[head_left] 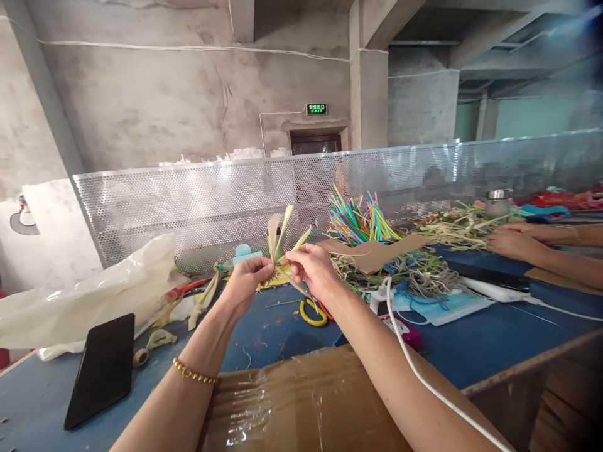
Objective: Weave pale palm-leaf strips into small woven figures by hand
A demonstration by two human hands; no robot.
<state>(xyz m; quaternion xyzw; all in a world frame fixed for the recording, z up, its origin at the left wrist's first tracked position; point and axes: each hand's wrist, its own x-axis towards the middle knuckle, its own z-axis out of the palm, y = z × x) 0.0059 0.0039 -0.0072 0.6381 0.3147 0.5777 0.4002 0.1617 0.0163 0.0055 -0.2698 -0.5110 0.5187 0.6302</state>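
Observation:
Over the blue table I hold a small bunch of pale yellow-green leaf-like strips, their broad ends fanned upward. My left hand pinches the bunch at its base between thumb and forefinger. Close beside it, my right hand is closed, thumb against forefinger, on the strips near the same spot; a thin length trails below its fingers. Just under my right hand lies a yellow looped handle, with red beside it. The exact crossing of the strips is partly hidden by my fingers.
A taped cardboard box is nearest me. A black phone and plastic sheeting lie left. Coloured stems, tangled cords, a blue mask and a white cable are right. A co-worker's hands work far right.

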